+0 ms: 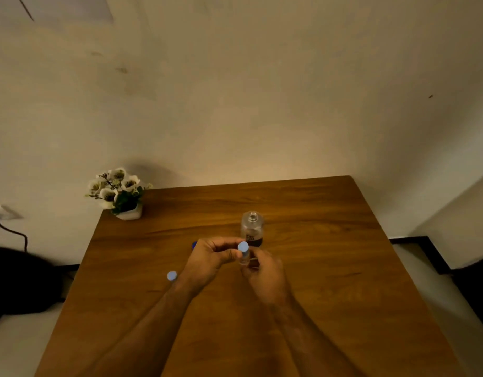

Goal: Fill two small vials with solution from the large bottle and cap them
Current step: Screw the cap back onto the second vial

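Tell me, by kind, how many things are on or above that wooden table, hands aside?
Small vials with light blue caps: 2, one held in both hands, one standing on the table
Large bottle, open: 1
Dark blue cap, mostly hidden behind the left hand: 1
Potted white flowers: 1
Total: 5

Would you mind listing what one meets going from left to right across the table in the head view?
Flower pot → capped vial standing alone → left hand → vial being capped → right hand. The large bottle stands behind the hands, overlapping them in the order, so it is left out.
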